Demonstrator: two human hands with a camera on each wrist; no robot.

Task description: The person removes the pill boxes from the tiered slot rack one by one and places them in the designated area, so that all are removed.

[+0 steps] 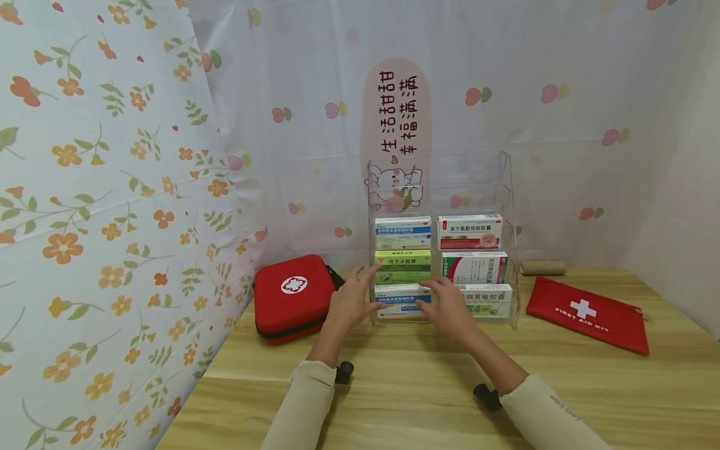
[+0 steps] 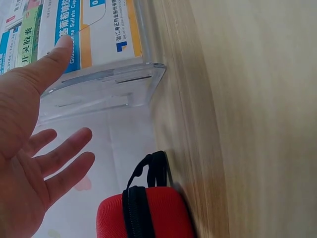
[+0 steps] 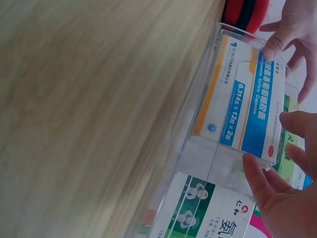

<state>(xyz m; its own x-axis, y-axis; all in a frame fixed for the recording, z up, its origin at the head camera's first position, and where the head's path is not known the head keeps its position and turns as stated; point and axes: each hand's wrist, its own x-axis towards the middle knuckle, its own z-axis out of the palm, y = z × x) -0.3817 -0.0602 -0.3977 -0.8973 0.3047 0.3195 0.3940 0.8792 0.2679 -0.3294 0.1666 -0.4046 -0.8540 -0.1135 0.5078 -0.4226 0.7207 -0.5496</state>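
A clear acrylic rack (image 1: 514, 275) holds medicine boxes in tiers. In its lowest left place stands a white and blue medicine box (image 3: 242, 94) with an orange edge. My left hand (image 1: 350, 300) is at the box's left end, thumb by its front and other fingers spread beside the rack. At the right end is my right hand (image 1: 450, 306); in the right wrist view its fingertips (image 3: 250, 161) meet the box's edge near the corner, fingers fairly straight. A green medicine box (image 1: 402, 267) stands one tier above. Beside the right hand is a white and green medicine box (image 1: 489, 300).
To the left sits a red hard first aid case (image 1: 295, 297). A red first aid pouch (image 1: 590, 315) lies right of the rack, near a brown roll (image 1: 542, 268). More boxes, including a white and red box (image 1: 469, 232), fill higher tiers. Patterned curtains hang behind the wooden table (image 1: 416, 400).
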